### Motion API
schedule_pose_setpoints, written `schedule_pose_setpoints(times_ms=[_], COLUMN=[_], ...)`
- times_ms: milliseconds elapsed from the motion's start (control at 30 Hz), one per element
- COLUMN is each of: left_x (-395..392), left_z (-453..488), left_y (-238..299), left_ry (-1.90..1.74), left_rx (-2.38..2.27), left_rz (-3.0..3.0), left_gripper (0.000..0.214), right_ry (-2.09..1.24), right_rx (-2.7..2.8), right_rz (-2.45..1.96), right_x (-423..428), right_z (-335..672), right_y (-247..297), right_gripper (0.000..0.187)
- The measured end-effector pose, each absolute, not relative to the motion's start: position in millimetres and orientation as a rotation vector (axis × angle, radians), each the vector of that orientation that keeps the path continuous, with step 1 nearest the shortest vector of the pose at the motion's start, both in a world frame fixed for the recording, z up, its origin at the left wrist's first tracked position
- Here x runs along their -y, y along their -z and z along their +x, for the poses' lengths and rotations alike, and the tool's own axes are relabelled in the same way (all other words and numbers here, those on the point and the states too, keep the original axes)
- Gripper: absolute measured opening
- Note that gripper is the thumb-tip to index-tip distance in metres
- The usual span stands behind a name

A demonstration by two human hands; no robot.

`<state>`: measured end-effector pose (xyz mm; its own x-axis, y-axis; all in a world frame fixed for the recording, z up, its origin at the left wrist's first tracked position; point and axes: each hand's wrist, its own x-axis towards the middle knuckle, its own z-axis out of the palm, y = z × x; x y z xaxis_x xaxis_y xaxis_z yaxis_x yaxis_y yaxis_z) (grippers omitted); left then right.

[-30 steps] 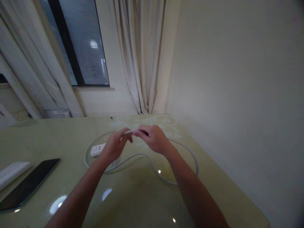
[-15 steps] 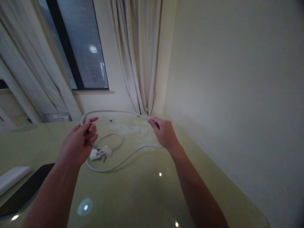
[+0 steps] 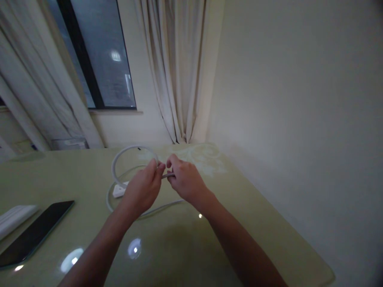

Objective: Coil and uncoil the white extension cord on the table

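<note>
A pale power cord (image 3: 114,165) rises in a round loop above the table, its ends of the loop meeting at my fingers. My left hand (image 3: 145,185) is closed on the cord where the loop comes together. Close beside it, my right hand (image 3: 187,179) pinches a stretch of the same cord that runs between the two hands. Behind my left wrist lies a white plug (image 3: 119,190), partly covered by that hand. More cord curves over the tabletop under both hands.
On the left of the glossy greenish table (image 3: 245,223) lie a black phone-like slab (image 3: 37,231) and a long white object (image 3: 16,217). A small dark bit (image 3: 139,148) sits near the far edge. Beyond are curtains (image 3: 176,71), a window and a wall (image 3: 293,99).
My hands have come together from far apart. The left moved right, the right moved left, and the wide span of cord has become a smaller round loop.
</note>
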<state>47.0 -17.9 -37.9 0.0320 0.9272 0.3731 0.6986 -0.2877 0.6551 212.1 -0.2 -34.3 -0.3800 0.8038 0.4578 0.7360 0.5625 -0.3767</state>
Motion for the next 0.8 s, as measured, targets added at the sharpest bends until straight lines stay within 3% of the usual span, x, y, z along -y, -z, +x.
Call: schedule_pose_setpoints(times_ms=[67, 167, 267, 500, 633, 800], left_x=[12.2, 4.5, 6.0, 21.3, 24.8, 24.0], left_z=[35.4, 3.8, -27.6, -51.6, -48.4, -31.6], left_y=[33.0, 19.2, 3.3, -10.5, -14.8, -14.6], left_ry=[-1.342, -1.744, -1.833, -1.764, -1.814, -1.717], left_rx=[-1.514, -1.213, -1.01, -0.764, -0.758, -1.086], left_rz=[1.782, 1.091, 0.711, 0.435, 0.563, 0.801], left_gripper=[0.025, 0.016, 0.029, 0.044, 0.046, 0.032], right_ry=[-0.298, -0.782, -1.113, -0.642, -0.537, -0.219], right_rx=[2.048, 1.878, 1.795, 1.844, 1.66, 1.695], right_rz=[-1.212, -1.033, -0.772, -0.842, -0.84, -0.735], right_x=[-10.6, -23.7, -30.0, -47.8, -47.0, -13.1], right_z=[218.9, 227.4, 229.2, 233.3, 252.3, 277.1], right_y=[36.0, 38.7, 40.5, 42.9, 30.1, 0.3], right_gripper=[0.018, 0.012, 0.031, 0.018, 0.023, 0.019])
